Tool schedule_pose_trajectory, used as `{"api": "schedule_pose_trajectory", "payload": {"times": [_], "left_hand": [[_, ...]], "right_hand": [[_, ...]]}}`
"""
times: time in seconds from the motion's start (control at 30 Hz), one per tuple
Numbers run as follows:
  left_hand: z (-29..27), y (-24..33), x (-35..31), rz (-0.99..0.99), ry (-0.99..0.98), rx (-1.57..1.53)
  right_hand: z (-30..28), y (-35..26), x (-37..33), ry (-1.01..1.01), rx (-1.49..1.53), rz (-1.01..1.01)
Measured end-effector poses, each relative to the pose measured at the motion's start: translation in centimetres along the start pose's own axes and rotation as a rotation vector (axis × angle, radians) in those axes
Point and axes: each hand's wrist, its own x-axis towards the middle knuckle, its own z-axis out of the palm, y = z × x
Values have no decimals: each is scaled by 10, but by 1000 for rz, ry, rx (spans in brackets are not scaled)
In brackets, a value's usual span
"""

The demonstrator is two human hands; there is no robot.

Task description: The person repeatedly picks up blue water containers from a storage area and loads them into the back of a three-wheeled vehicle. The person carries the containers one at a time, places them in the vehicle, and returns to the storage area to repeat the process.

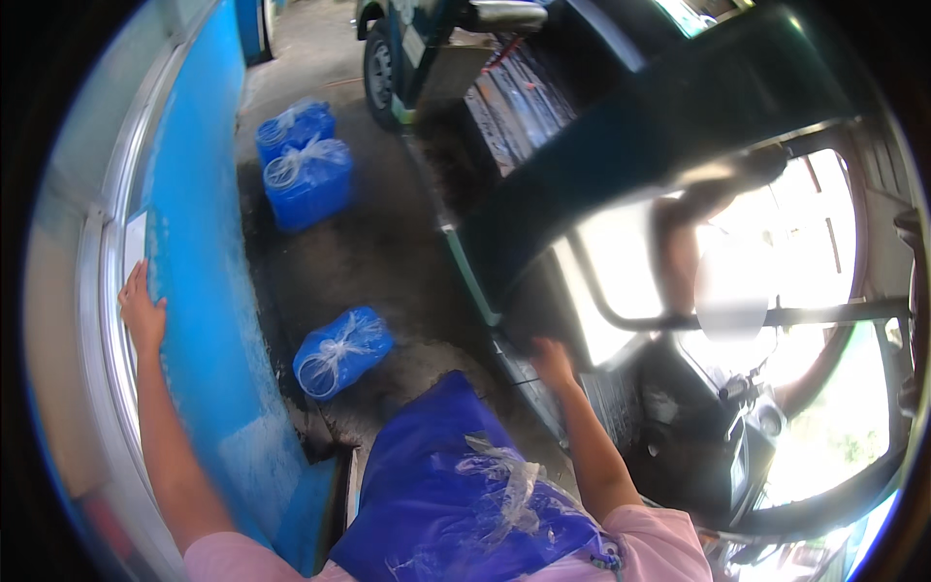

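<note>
My left hand is open, its fingers stretched out on the metal window ledge above a blue wall. On the other side, my right hand is beside the dark flank of a vehicle. Its fingers are blurred but look extended, with nothing visible in them; whether they touch the vehicle I cannot tell. Against my front is a large deep-blue thing with knotted clear plastic on it. Ahead on the floor lies a blue plastic jug, its mouth wrapped in clear plastic.
Farther along the narrow passage stand two more blue jugs, a near one and a far one, also topped with clear plastic. The blue wall bounds the left. A wheel of another vehicle stands ahead. A round mirror juts out at right.
</note>
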Motion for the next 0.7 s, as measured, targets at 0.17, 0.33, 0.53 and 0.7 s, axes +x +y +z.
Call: {"api": "schedule_pose_trajectory", "payload": {"times": [0.17,0.33,0.53,0.7], "left_hand": [[6,-5,1,-25,-23,31],[9,-14,1,1,-15,23],[6,-5,4,22,-4,36],[-9,13,-5,0,7,106]], "right_hand": [[-4,1,-7,-24,22,64],[4,-37,0,-94,179,4],[-1,-80,-3,-219,280,-117],[-12,-104,-8,-408,297,-127]]}}
